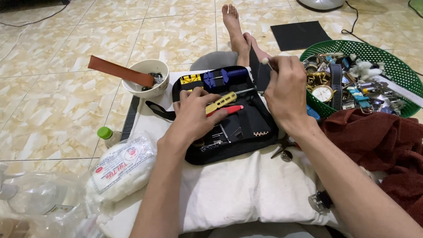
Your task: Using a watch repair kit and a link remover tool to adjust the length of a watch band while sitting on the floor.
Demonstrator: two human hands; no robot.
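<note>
A black tool case (pixel 246 128) lies open on a white pillow (pixel 238 189) across my lap. My left hand (pixel 194 115) rests on the case, fingers around a yellow-handled screwdriver (pixel 222 102) that lies over a red-handled tool (pixel 229 109). My right hand (pixel 287 90) is raised at the case's right edge, pinching a cotton swab (pixel 267 63) against a dark strap (pixel 261 72) that stands upright. A blue tool (pixel 229 76) sits in the case's top pocket.
A green basket (pixel 396 66) full of watches and straps stands at right, beside a maroon cloth (pixel 379 141). A white bowl (pixel 147 81) with a brown strap (pixel 119 71) sits at left. A cotton pack (pixel 121 169), plastic bottles (pixel 39 194) and a black mat (pixel 299 35) lie around.
</note>
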